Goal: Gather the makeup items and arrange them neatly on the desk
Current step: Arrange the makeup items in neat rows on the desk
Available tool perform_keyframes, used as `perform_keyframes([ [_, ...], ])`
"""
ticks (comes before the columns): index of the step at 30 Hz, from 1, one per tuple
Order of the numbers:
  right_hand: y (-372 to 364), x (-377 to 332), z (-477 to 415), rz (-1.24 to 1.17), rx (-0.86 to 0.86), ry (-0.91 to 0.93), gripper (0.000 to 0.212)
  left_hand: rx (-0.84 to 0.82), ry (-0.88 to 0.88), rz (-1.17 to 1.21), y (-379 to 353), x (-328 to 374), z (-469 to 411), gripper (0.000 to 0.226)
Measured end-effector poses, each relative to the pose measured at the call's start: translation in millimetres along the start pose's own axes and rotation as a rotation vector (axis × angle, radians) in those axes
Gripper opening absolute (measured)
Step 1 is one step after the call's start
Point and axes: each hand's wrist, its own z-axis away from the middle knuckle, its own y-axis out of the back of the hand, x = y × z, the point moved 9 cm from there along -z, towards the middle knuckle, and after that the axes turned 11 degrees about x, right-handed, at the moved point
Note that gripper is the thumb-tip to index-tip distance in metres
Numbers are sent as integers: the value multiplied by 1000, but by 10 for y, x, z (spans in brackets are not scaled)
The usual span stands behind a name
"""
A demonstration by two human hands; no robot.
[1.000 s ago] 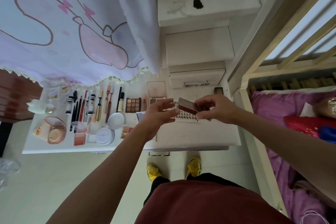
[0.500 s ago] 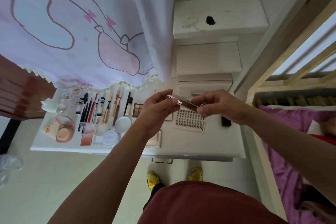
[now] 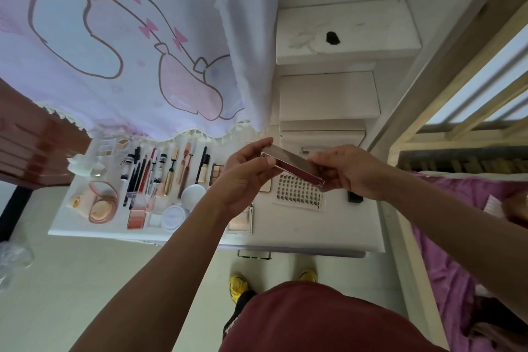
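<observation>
Holding one flat rosy case (image 3: 294, 166) between them, the two hands are raised above the white desk (image 3: 300, 228). The left hand (image 3: 245, 173) pinches the case's left end with thumb below and fingers above. The right hand (image 3: 353, 171) grips the right end with curled fingers. The case is tilted, its left end higher, and touches nothing on the desk.

Below it lies one white card of lashes (image 3: 298, 194), with dark rows. One small black block (image 3: 355, 197) sits just beside the card, under the right wrist. On the desk's left side is a row of pencils and tubes (image 3: 160, 171) lying side by side, roughly ten, too crowded to count exactly. In front of the row sit two round white compacts (image 3: 193, 194), one pink blush box (image 3: 137, 216) and one round pink case (image 3: 101, 204). One brown shadow box (image 3: 217, 173) shows partly behind the left hand, and one pale box (image 3: 243, 221) lies under the left wrist near the front edge.

One cartoon curtain (image 3: 114, 37) hangs over the back of the desk. Two yellow shoes (image 3: 238, 284) show on the floor, and three white steps (image 3: 343, 34) rise beyond the desk.
</observation>
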Motion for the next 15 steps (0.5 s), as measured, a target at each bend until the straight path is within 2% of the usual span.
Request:
perform_keyframes([
  [3, 45, 83, -40, -17, 87, -70, 31, 54, 16, -16, 33, -8, -4, 46],
  [6, 135, 53, -52, -9, 170, -31, 28, 222, -6, -74, 186, -9, -35, 26],
  [8, 116, 36, -39, 37, 158, -15, 22, 288, -18, -82, 272, -1, -44, 16],
  [11, 45, 54, -27, 92, 110, -38, 24, 270, -21, -144, 272, 24, -48, 7],
  [15, 9, 42, -44, 85, 137, -62, 31, 251, -40, -207, 242, 49, -56, 6],
])
